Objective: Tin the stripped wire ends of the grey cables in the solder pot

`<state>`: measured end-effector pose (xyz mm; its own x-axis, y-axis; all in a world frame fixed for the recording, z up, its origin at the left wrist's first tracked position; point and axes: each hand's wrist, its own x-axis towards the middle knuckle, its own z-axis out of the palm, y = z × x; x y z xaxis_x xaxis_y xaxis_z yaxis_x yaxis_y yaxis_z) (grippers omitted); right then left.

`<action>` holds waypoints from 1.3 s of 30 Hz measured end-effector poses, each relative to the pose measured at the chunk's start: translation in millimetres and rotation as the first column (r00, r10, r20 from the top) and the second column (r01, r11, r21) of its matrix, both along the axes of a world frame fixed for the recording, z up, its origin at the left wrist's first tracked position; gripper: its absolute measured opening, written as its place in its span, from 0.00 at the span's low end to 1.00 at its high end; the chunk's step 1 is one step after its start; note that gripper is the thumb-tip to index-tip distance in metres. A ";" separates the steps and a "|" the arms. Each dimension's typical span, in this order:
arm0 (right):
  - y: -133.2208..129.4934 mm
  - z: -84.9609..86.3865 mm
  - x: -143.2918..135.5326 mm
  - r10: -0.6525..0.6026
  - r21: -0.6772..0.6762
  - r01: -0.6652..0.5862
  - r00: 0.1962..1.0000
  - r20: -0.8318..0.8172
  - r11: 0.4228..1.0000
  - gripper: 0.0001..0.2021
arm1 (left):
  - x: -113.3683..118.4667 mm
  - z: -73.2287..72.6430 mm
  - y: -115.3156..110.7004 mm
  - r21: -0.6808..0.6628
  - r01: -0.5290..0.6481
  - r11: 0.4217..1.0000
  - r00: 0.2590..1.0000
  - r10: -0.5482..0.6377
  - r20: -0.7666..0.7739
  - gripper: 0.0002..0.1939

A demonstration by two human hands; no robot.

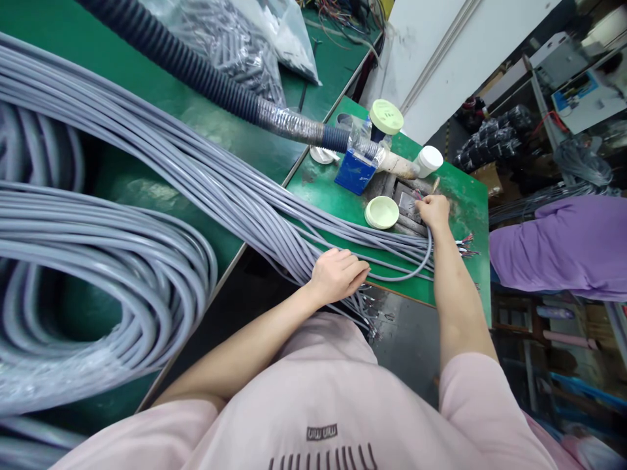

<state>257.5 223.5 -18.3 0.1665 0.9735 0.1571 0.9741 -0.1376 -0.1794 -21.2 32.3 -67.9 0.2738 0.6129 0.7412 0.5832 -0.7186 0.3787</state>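
Observation:
A long bundle of grey cables (pixel 235 196) runs from the left across the green bench to its front right edge. My left hand (pixel 339 273) is closed over part of this bundle, its fingers curled together; what lies under the palm is hidden. Pinched in my right hand (pixel 434 212) is the end of one grey cable (pixel 428 258), which bends up in a loop from the bench. Thin coloured wires show at its fingertips, above a small metal block (pixel 407 203). Just left of that block stands an open pale green tub (pixel 382 213).
A black corrugated hose (pixel 196 72) reaches over the bench to a blue box (pixel 356 171). A lidded tub (pixel 386 117) and a white tub (pixel 429 160) stand behind. Coiled grey cable (pixel 161 274) lies at left. A person in a purple top (pixel 558 248) is at right.

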 end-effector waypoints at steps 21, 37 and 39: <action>-62.5 39.3 -14.6 0.143 0.142 -0.094 0.910 -0.388 0.985 0.14 | 0.3 -3.3 1.0 -0.012 0.005 1.000 1.000 -0.005 0.000 0.05; -216.9 63.8 -97.7 0.155 0.148 -0.050 0.448 -0.881 0.988 0.16 | 47.8 32.3 -19.2 -0.354 0.784 0.511 0.328 0.143 0.934 0.17; -221.0 58.0 -102.4 0.139 0.121 -0.069 0.402 -0.905 0.990 0.17 | 60.3 35.1 -22.5 -0.288 0.844 0.452 0.224 0.191 0.956 0.18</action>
